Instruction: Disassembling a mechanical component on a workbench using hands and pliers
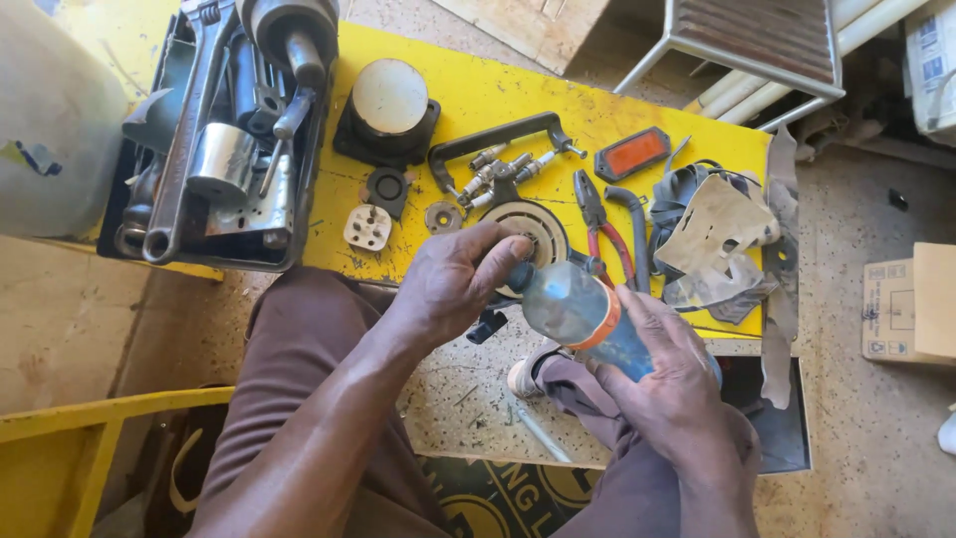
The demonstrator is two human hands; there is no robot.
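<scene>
Bottle: I saw the clear plastic bottle (578,314) tilted over my lap, just off the yellow table (478,95) edge.
R hand (677,389): wrapped shut round bottle body.
L hand (448,284): fingers pinched on the cap (520,276).
Feel: I judged it light, thin-walled, prob. slick; best held mid-body.
Nearby: red pliers (602,229), spark plugs (503,169).

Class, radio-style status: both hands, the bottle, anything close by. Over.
Right hand grips clear plastic bottle, tilted. Left hand pinches its cap. Red-handled pliers and round metal disc lie close behind on yellow table.
</scene>
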